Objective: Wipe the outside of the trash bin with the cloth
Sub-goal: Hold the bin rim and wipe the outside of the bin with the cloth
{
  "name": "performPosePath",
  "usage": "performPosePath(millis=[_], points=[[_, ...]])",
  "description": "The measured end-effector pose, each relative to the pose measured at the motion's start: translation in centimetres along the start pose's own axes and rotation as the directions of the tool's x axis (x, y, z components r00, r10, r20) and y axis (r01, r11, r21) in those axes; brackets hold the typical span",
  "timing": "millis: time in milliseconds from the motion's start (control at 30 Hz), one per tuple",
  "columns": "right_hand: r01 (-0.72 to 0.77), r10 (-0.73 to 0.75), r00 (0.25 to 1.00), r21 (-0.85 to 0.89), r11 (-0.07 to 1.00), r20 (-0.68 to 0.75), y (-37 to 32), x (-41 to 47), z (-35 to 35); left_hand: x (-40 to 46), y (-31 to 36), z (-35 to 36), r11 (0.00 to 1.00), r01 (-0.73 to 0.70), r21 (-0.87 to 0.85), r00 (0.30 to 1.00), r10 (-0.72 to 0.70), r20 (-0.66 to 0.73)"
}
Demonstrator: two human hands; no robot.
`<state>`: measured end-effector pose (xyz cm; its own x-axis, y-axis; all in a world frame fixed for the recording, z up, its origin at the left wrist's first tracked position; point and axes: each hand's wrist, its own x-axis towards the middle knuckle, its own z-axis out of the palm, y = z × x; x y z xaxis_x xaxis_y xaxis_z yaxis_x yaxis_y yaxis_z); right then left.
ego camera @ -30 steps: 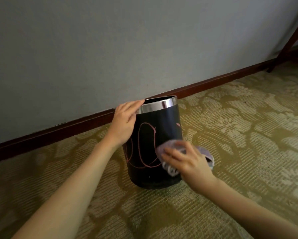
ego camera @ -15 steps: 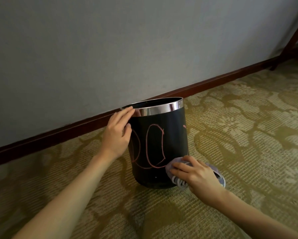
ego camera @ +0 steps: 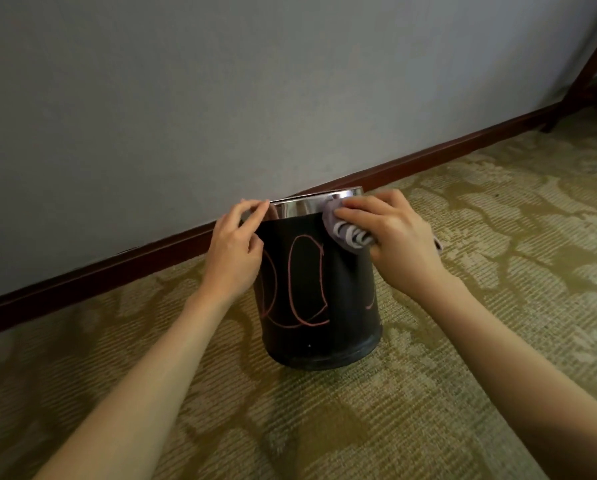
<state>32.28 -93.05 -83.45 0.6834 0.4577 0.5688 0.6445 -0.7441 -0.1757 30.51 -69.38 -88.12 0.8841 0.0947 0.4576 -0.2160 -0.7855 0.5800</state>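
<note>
On the patterned carpet [ego camera: 463, 341], close to the dark wooden baseboard [ego camera: 117, 268] at the foot of a grey wall [ego camera: 221, 81], stands a black trash bin [ego camera: 319, 299]. It is round and upright, and its top edge is a shiny metal rim [ego camera: 307, 206]. Pink loops are drawn on its side, a large oval and curved lines to either side of it.

In the head view, the left hand [ego camera: 236, 251] rests against the bin's left side near the top. Its fingers [ego camera: 252, 211] are curled narrowly, the tips pinching the metal rim at its left end, and the palm lies along the black wall below. The bare forearm reaches in from the lower left corner.

The right hand [ego camera: 397, 240] is at the bin's upper right. Its fingers are closed around a bunched cloth [ego camera: 345, 230], pale purple-grey with lighter stripes, and they press it against the bin where the metal rim meets the black side. Part of the cloth covers the right stretch of the rim, and a small end of it shows past the back of the hand on the far right. The thumb sits under the cloth against the bin. The right forearm comes in from the lower right corner.

At the upper right edge, slanted wooden legs [ego camera: 588, 64] of some piece of furniture meet the floor by the wall.
</note>
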Motion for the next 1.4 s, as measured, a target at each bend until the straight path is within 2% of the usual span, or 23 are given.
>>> performPosePath(millis=[133, 233, 333, 433, 533, 633, 700, 767, 900, 1033, 1133, 1233, 1333, 1400], points=[[-0.037, 0.033, 0.995, 0.045, 0.998, 0.089, -0.5, -2.0, 2.1, 0.2, -0.1, 0.3, 1.000, -0.011, 0.000, 1.000, 0.011, -0.021], [0.157, -0.157, 0.970, 0.012, 0.988, 0.184, -1.0, -6.2, 3.2, 0.5, -1.0, 0.2, 0.999, 0.034, -0.037, 0.999, -0.035, -0.029], [0.346, -0.320, 0.880, -0.013, 0.938, 0.351, -1.7, -10.5, 3.7, 0.5, -1.8, -0.2, 0.997, 0.029, -0.069, 0.999, -0.032, -0.029], [0.375, -0.348, 0.838, 0.019, 0.927, 0.420, -1.3, -11.4, 3.0, 0.1, -1.7, -0.3, 0.997, -0.035, -0.071, 0.999, 0.034, -0.015], [0.263, -0.261, 0.899, 0.042, 0.964, 0.353, -0.4, -8.7, 1.5, -0.2, -1.1, 0.2, 0.995, -0.069, -0.068, 0.997, 0.067, -0.024], [0.121, -0.117, 0.984, -0.023, 0.992, 0.137, 0.3, -3.7, 0.1, -0.4, -0.2, 0.8, 0.991, -0.117, -0.059, 0.993, 0.115, -0.036], [0.059, -0.058, 0.998, -0.031, 0.998, 0.031, 0.2, -1.4, -0.3, -0.5, 0.3, 1.2, 0.989, -0.144, -0.034, 0.989, 0.143, -0.024], [0.039, -0.039, 0.999, -0.020, 0.999, 0.028, -0.1, -1.0, 0.1, -0.5, 0.6, 1.6, 0.992, -0.126, -0.018, 0.992, 0.126, -0.023], [0.186, -0.176, 0.968, -0.037, 0.982, 0.176, -1.3, -5.5, 2.0, 0.1, 0.2, 1.6, 0.998, -0.056, -0.021, 0.998, 0.055, -0.034], [0.383, -0.340, 0.859, -0.040, 0.923, 0.383, -2.3, -11.9, 3.6, 0.8, -0.4, 0.7, 0.999, -0.035, 0.001, 0.999, 0.035, -0.041], [0.357, -0.323, 0.819, 0.019, 0.934, 0.473, -1.6, -13.3, 3.4, 0.3, 0.0, 0.5, 0.996, -0.084, 0.002, 0.996, 0.084, -0.009], [0.252, -0.250, 0.886, 0.048, 0.967, 0.391, -0.6, -10.6, 2.0, 0.1, 1.0, 1.1, 0.995, -0.098, 0.005, 0.995, 0.098, 0.002], [0.110, -0.105, 0.985, -0.029, 0.994, 0.135, 0.4, -5.6, 0.1, 0.4, 2.1, 1.5, 0.995, -0.094, -0.015, 0.995, 0.094, -0.015], [0.004, -0.005, 1.000, -0.042, 0.999, -0.023, 0.8, -2.5, -0.7, 0.2, 2.6, 1.6, 0.992, -0.128, -0.013, 0.992, 0.128, -0.007]])
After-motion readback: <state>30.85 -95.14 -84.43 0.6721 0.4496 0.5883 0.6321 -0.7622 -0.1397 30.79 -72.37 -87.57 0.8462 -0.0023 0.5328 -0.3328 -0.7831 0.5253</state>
